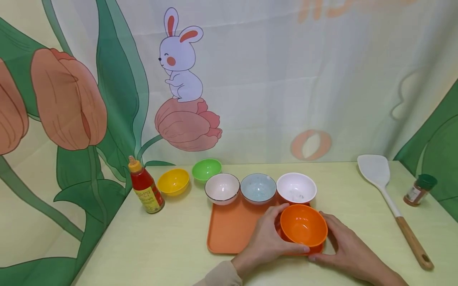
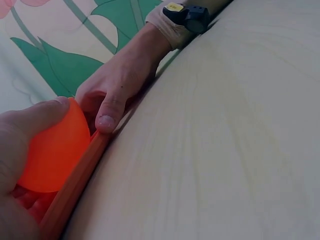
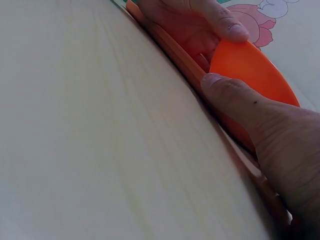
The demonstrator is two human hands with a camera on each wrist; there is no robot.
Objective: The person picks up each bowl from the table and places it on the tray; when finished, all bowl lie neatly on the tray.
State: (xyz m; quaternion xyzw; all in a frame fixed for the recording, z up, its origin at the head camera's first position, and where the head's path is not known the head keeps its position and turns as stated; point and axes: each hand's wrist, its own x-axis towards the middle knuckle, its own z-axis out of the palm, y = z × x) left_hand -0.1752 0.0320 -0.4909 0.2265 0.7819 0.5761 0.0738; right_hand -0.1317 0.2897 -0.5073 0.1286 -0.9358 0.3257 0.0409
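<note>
An orange bowl stands low at the right front of an orange tray, tilted slightly. My left hand grips its left side, thumb at the front and fingers toward the back. From the right, my right hand curls around the same bowl, its thumb low by the tray's front rim. In the left wrist view the bowl shows between both hands; in the right wrist view the right thumb lies across the bowl. Along the tray's back are a pinkish-white bowl, a grey-blue bowl and a white bowl.
At the left stand a red sauce bottle, a yellow bowl and a green bowl. A white spatula with a wooden handle lies at the right, beside a green-capped jar. A printed curtain hangs behind the table.
</note>
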